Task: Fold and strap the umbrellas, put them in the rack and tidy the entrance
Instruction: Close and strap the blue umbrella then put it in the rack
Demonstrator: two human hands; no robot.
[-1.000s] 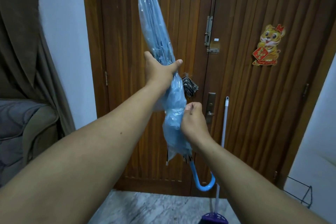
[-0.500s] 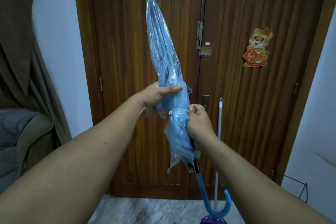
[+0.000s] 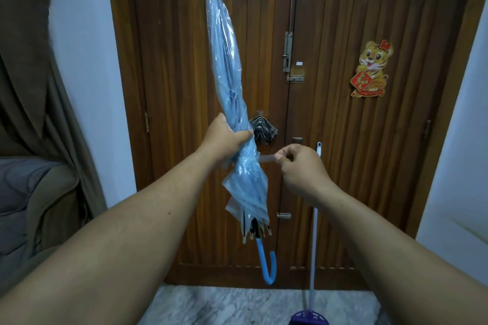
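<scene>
A dark brown slatted wooden double door [image 3: 343,140] fills the background above a strip of grey marbled floor [image 3: 224,306], with white wall to either side. At far left a brown curtain [image 3: 39,87] hangs over a grey padded armchair [image 3: 31,206]. The long translucent light-blue plastic umbrella [image 3: 227,66], closed and twisted, is held nearly upright before the door, tip up and curved blue handle [image 3: 268,266] hanging low. The left hand [image 3: 227,141] is wrapped tight around its middle, thumb across the front; half a second ago it sat lower, just above the gathered waist. The right hand [image 3: 301,166], which was then pressed against the canopy, has drawn away to the right and now pinches the end of a thin clear closing strap [image 3: 266,159], stretched level from the umbrella's waist. Behind the umbrella a small dark patterned folded cloth [image 3: 264,130] hangs on the door. Right of the hands stands a white broom pole [image 3: 315,219] with a purple head [image 3: 310,318] on the floor, and higher up a yellow cartoon tiger sticker [image 3: 371,68] is stuck to the right door leaf.
</scene>
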